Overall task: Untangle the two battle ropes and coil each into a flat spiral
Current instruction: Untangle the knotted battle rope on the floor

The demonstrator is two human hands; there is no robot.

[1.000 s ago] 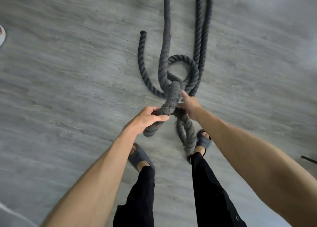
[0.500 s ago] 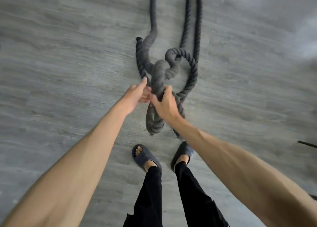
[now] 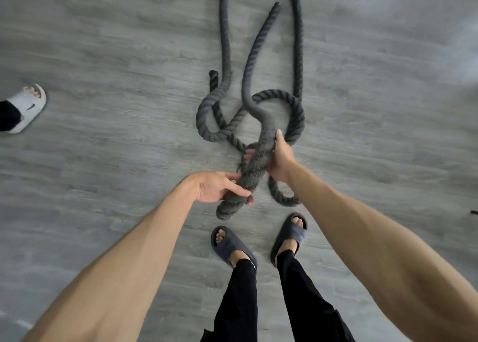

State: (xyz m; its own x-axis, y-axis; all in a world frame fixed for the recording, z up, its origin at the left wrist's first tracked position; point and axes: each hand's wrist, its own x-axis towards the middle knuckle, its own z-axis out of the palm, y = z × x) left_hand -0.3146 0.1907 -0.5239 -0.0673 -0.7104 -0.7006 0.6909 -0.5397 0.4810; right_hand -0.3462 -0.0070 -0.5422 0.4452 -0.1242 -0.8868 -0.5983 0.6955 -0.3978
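Both left hand (image 3: 216,187) and right hand (image 3: 281,160) grip the raised rope (image 3: 254,169), tangled loops (image 3: 297,116) ahead, white sandal (image 3: 28,106) far left.

Grey wood-grain floor (image 3: 103,160), tangled dark ropes (image 3: 225,83), dark slides (image 3: 230,246), white slide (image 3: 28,106)

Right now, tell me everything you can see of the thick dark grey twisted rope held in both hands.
The thick dark grey twisted rope looks fuzzy and fibrous, blurred here. The left hand grips it near its blunt lower tip; the right hand grips it higher. It slants up off the grey wood-look floor, crosses the tangled loops, then runs away to a free end.
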